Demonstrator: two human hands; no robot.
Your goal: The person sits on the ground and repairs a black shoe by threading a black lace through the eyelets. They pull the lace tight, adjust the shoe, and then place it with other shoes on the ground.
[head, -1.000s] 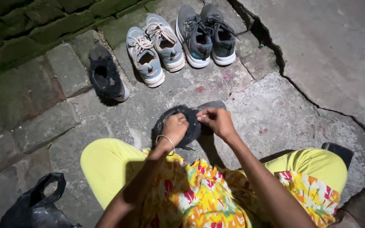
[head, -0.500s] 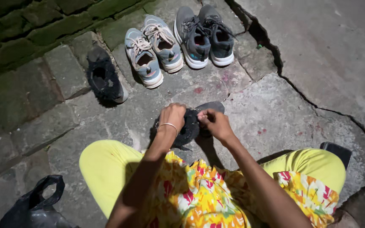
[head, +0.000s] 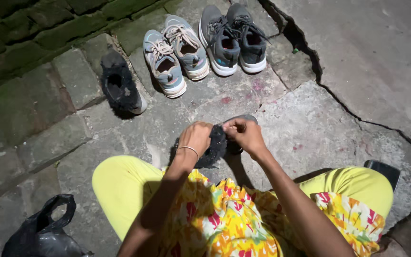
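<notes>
I squat on stone paving and hold a black fuzzy shoe in front of my knees. My left hand, with a thin bangle at the wrist, grips its near side. My right hand pinches the shoe's upper edge from the right. The shoe's grey sole shows behind my right hand. Its black fuzzy mate lies alone on the paving to the upper left.
A light grey pair of sneakers and a dark grey pair stand side by side at the top. A black plastic bag lies at the bottom left. A deep crack runs through the paving on the right.
My left hand has shifted up and over the near side of the shoe. My right hand keeps its pinch on the upper edge. The other shoes have not moved.
</notes>
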